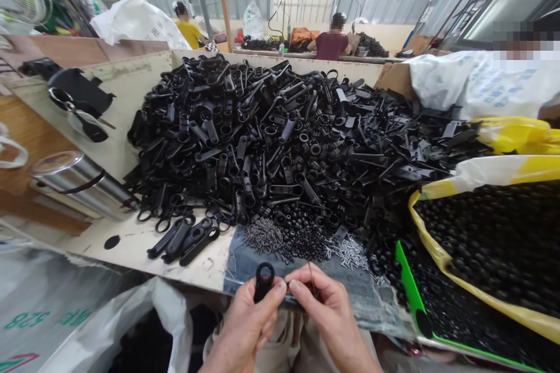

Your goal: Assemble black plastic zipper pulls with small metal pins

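Blue mat [245,268] = ref. L hand [249,320] grasps ring-ended blk handle pc [263,287], ring up, at mat's near edge. R hand [326,306], same edge, has thumb + index pinched at tiny dk bit [287,284], which sits btwn both hands' tips; thin rod [311,274] also in R fingers. On mat's far part: gray pcs [262,234], sm. blk rings [304,239], silver pins [350,253]. Beyond mat: big heap of blk parts [245,145]. L of mat: few handles [179,239] side by side, steel flask [85,180] farther out. R of mat: green strip [408,285].
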`<state>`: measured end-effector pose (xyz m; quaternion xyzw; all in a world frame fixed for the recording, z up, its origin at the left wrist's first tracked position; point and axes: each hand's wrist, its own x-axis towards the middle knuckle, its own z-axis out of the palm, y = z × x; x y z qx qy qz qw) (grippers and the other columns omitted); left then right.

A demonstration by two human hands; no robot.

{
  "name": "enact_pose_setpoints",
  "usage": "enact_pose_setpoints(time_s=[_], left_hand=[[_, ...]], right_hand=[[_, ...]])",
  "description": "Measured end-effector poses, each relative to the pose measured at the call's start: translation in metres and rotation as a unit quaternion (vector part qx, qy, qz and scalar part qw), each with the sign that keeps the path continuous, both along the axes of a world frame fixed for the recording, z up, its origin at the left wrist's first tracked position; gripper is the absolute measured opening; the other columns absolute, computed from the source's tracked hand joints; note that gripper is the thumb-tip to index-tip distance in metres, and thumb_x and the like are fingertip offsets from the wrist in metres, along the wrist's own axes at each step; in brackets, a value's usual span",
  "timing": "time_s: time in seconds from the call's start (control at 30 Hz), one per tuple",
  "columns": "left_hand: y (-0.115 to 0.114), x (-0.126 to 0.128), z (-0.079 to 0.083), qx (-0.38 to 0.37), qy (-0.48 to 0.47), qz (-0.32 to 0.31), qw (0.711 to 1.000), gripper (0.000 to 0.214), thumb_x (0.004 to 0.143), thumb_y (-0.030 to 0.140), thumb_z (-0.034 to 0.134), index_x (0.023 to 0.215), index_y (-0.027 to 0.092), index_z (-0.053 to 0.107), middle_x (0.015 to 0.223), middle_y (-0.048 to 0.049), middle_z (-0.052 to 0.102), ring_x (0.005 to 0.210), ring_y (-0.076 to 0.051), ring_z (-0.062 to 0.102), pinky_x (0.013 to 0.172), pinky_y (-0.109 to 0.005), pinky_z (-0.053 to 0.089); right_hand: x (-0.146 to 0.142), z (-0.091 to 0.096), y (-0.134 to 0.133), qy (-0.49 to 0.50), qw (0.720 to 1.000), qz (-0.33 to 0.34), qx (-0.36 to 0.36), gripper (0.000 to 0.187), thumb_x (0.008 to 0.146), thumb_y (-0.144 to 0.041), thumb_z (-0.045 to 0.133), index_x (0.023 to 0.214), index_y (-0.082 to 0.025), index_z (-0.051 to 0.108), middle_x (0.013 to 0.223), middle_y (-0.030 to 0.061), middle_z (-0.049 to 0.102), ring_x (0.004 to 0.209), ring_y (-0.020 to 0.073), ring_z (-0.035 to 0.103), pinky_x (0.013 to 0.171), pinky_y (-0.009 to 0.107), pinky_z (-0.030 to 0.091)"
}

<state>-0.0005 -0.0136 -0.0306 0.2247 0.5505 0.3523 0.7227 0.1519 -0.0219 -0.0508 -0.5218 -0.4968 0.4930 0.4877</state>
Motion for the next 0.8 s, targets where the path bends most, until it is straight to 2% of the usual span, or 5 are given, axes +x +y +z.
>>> enact_pose_setpoints(time_s=[0.2, 0.33, 0.5, 0.8], left_hand=[[0.001, 0.002, 0.010, 0.013, 0.029, 0.002, 0.999, 0.058, 0.059, 0.061, 0.090, 0.085, 0.017, 0.062, 0.045, 0.0160, 0.033, 0.041, -0.002, 0.017, 0.042, -0.018, 0.008], [0.005, 0.002, 0.010, -0.026, -0.027, 0.016, 0.999, 0.060, 0.049, 0.054, 0.096, 0.081, 0.018, 0.061, 0.043, 0.0160, 0.036, 0.040, -0.001, 0.018, 0.041, -0.019, 0.008], [0.007, 0.007, 0.009, -0.099, -0.117, -0.004, 0.988, 0.061, 0.043, 0.050, 0.099, 0.073, 0.020, 0.055, 0.038, 0.0159, 0.038, 0.035, 0.000, 0.021, 0.042, -0.019, 0.014], [0.001, 0.018, 0.005, -0.112, -0.120, -0.043, 0.986, 0.066, 0.045, 0.055, 0.098, 0.070, 0.022, 0.047, 0.040, 0.0137, 0.043, 0.032, 0.000, 0.026, 0.043, -0.021, 0.010]], right_hand=[[0.000, -0.002, -0.004, 0.015, 1.000, -0.018, -0.016, 0.036, 0.090, -0.055, 0.074, 0.089, -0.020, 0.079, 0.079, 0.0042, 0.070, 0.071, 0.0193, 0.062, 0.065, 0.028, 0.048], [0.004, 0.000, -0.005, -0.046, 0.998, -0.022, 0.028, 0.034, 0.092, -0.052, 0.071, 0.084, -0.022, 0.081, 0.074, 0.0034, 0.069, 0.066, 0.0179, 0.061, 0.059, 0.026, 0.046], [0.013, 0.005, -0.011, -0.086, 0.994, -0.017, 0.073, 0.020, 0.093, -0.041, 0.072, 0.092, -0.025, 0.083, 0.075, 0.0026, 0.071, 0.061, 0.0157, 0.060, 0.054, 0.023, 0.045], [0.019, 0.001, -0.019, -0.150, 0.977, -0.051, 0.140, 0.008, 0.092, -0.023, 0.070, 0.094, -0.022, 0.077, 0.075, 0.0005, 0.068, 0.058, 0.0133, 0.060, 0.051, 0.020, 0.045]])
